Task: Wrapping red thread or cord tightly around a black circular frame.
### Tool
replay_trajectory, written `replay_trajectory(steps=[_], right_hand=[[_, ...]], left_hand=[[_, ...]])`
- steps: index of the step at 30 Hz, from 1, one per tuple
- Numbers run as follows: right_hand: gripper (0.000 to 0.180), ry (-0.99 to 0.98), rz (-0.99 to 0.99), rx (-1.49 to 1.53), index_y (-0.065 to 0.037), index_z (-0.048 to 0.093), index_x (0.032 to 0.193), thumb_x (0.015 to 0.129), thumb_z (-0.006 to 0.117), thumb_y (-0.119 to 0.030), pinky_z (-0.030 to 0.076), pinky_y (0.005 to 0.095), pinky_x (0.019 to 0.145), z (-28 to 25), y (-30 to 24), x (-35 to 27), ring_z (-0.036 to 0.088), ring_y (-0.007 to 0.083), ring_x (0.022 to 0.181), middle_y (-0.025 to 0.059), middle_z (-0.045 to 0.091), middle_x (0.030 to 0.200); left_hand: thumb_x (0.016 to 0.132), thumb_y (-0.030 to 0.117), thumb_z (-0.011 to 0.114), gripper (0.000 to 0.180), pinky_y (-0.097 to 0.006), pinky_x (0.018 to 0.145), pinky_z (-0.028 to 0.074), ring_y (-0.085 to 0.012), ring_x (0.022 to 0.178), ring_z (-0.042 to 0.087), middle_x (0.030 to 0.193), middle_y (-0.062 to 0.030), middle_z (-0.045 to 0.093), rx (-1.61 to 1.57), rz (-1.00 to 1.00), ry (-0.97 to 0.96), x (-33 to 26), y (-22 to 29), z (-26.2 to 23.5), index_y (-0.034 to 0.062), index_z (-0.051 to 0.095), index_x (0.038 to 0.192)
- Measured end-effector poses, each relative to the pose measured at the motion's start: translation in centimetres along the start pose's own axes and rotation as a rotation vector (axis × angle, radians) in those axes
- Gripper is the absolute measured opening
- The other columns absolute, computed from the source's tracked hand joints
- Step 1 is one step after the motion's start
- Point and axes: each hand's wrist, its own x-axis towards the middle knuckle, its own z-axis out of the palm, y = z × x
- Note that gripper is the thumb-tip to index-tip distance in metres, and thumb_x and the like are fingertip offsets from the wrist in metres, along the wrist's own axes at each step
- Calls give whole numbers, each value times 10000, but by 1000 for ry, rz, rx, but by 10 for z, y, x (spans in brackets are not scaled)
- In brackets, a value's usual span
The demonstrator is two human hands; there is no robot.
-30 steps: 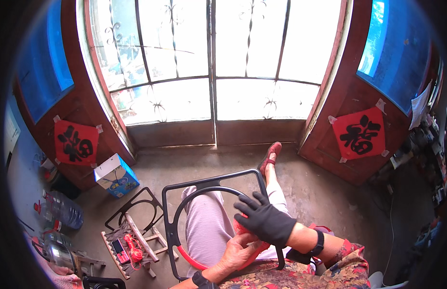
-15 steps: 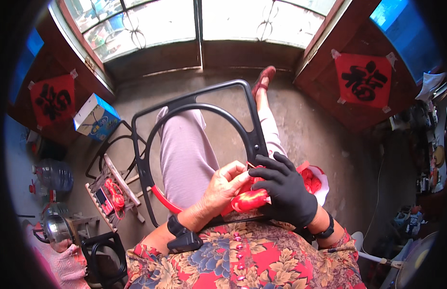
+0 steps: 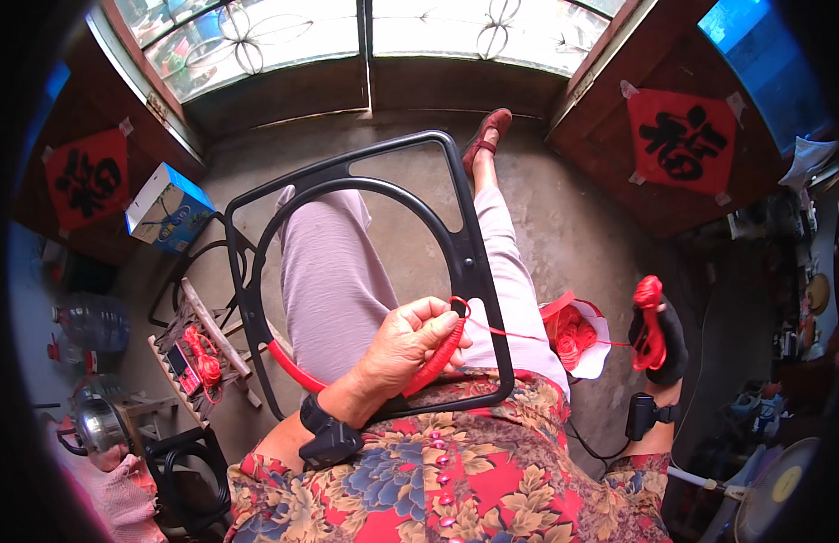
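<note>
Across my lap lies a black chair-like frame (image 3: 470,249) with a round ring inside it. The near part of the ring is covered in tight turns of red cord (image 3: 295,366). My bare left hand (image 3: 403,346) pinches the wrapped ring where the red turns end, near the frame's right side. From there a red strand runs right, to my right hand (image 3: 671,348) in a black glove. That hand is out to the right, closed around a long bundle of red cord (image 3: 650,330). Its fingers are partly hidden behind the bundle.
A white-lined bag (image 3: 590,364) of red cord sits beside my right thigh. To the left, a small wooden stool (image 3: 222,328) bears more red cord and a small device. Beyond it are a blue-and-white box (image 3: 175,213) and another black frame. A fan (image 3: 781,484) stands at lower right.
My right hand has swung out to the right with the red cord bundle, drawing the strand out long. My left hand stays on the wrapped ring.
</note>
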Motion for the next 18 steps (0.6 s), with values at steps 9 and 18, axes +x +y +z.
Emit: replay_trajectory(steps=[9, 18], right_hand=[[313, 60, 206, -667, 9, 615, 1044, 818, 656, -203, 474, 298, 757, -55, 126, 32, 606, 172, 813, 101, 621, 816], [378, -48, -114, -120, -6, 527, 1164, 815, 613, -125, 449, 323, 812, 104, -14, 82, 575, 171, 959, 56, 596, 1073]], left_hand=[[932, 196, 546, 168, -271, 544, 559, -191, 632, 654, 822, -144, 650, -26, 45, 42, -1, 5, 3, 43, 510, 993], [911, 142, 572, 124, -238, 633, 548, -153, 749, 647, 837, -100, 655, 160, 164, 140, -2, -1, 3, 24, 565, 950]])
